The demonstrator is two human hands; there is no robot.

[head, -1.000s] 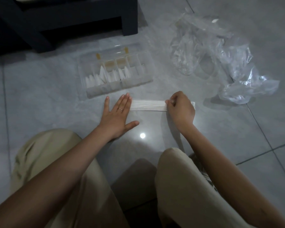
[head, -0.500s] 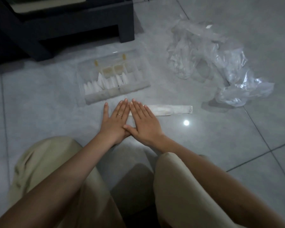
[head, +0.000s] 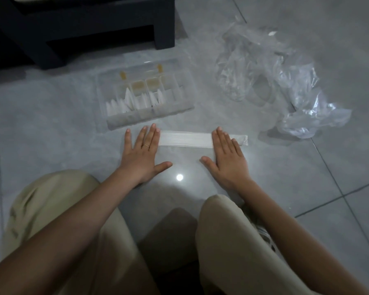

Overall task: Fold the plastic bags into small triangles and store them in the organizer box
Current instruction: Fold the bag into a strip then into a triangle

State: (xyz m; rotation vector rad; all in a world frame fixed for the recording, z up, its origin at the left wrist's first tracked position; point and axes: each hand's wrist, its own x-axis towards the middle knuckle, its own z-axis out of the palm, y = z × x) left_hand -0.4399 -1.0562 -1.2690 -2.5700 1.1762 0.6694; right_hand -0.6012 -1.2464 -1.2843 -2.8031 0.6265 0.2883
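While pressing the bag strip (head: 185, 139), left hand (head: 141, 155) flat, right hand (head: 228, 159) flat

Glossy grey tiled floor (head: 41, 135) fills the frame, and there's a small round white glare spot (head: 179, 177) shining on it just below centre. Upper left, a dark, blocky piece of furniture (head: 90, 22) sits on the tiles, its square black leg (head: 164, 28) planted near the top centre, deep shadow beneath it. Over on the right, thin dark grout lines (head: 328, 165) cross, one running diagonally toward the lower right edge. Along the bottom, two knees in beige cloth trousers (head: 51, 209) rise either side of a shadowed gap. Against the knee at lower right, a sliver of black-and-white patterned fabric (head: 264, 239) peeks out; what it is, hard to tell.
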